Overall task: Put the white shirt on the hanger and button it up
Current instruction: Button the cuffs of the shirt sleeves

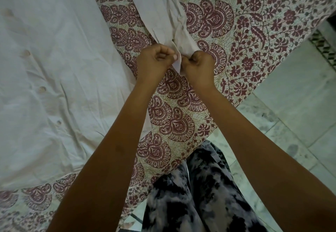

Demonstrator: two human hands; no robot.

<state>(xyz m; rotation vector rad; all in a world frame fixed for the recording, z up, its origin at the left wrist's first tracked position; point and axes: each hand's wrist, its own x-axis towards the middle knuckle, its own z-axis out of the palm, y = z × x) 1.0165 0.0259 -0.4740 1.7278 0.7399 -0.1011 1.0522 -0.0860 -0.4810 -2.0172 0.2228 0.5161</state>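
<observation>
Left hand (153, 60), right hand (199, 66): pinch grips on white shirt (54, 68) cuff (177, 64), right fingertips hidden.

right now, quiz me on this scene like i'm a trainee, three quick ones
1. True or false: the left hand and the right hand both pinch the sleeve cuff of the white shirt.
2. Multiple choice: the shirt lies on A) a patterned bedsheet, B) a wooden chair, C) a metal rack.
3. Fill in the missing word: the buttons on the shirt front lie on the person's ____ side of the hands.

Key: 1 true; 2 A; 3 left.
</observation>
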